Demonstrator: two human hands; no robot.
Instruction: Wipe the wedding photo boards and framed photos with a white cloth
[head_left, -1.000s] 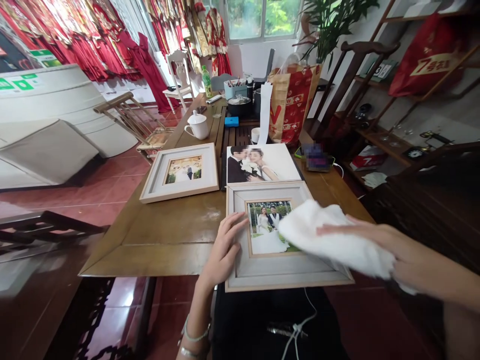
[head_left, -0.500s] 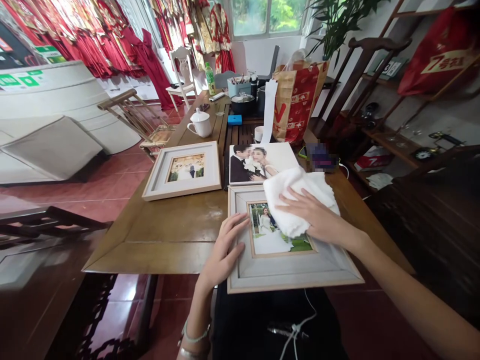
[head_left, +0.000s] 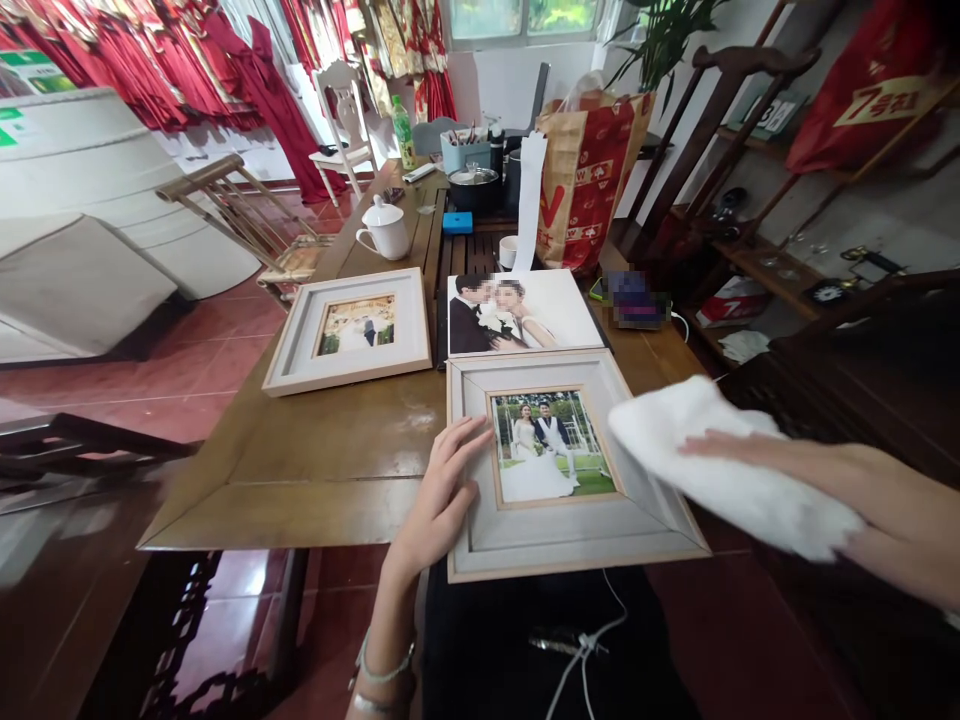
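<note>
A whitish picture frame with a wedding photo lies at the table's near edge. My left hand rests on its left border, fingers stretched out toward the photo. To the right of the frame, my right hand holds a white cloth, blurred by motion. The cloth hangs over the frame's right border and past the table edge. Touching the frame's far side is a photo panel of a couple. A second framed photo lies to the left.
On the wooden table stand a lidded white cup, a blue box, a small white cup and a large paper bag. A blurred-out dark item with a cable lies at the right edge.
My right hand has swept the white cloth off the photo to the right, baring the couple in it. My left hand keeps its place on the frame. The view has shifted slightly.
</note>
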